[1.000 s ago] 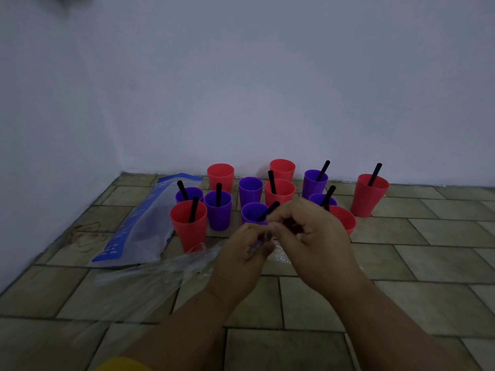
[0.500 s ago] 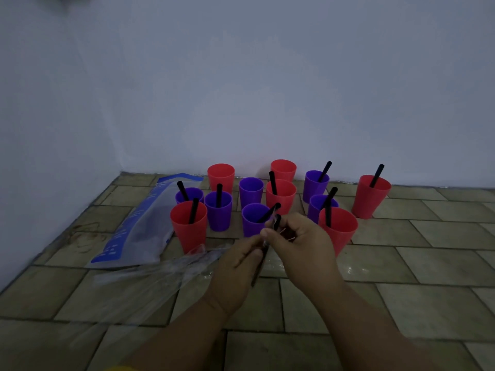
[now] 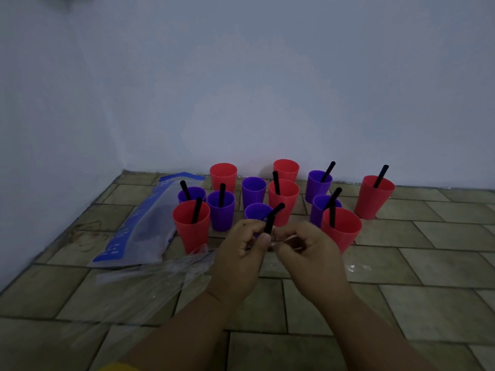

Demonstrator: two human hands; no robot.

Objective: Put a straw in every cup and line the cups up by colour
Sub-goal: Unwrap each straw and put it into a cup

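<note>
At centre frame, a black straw (image 3: 269, 224) is pinched by the left hand (image 3: 241, 261) while its clear wrapper (image 3: 278, 243) is gripped by the right hand (image 3: 313, 259), likely for unwrapping; cups (image 3: 284, 195) are clustered just beyond

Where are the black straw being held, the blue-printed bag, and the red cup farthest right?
held black straw (image 3: 269, 224), head view, middle of its visible shaft.
blue-printed bag (image 3: 142, 226), head view, its flat middle.
rightmost red cup (image 3: 371, 204), head view, its outer wall.

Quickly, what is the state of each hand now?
Left hand: pinches a black straw.
Right hand: fingers curled, pinching what looks like clear wrapper.
</note>
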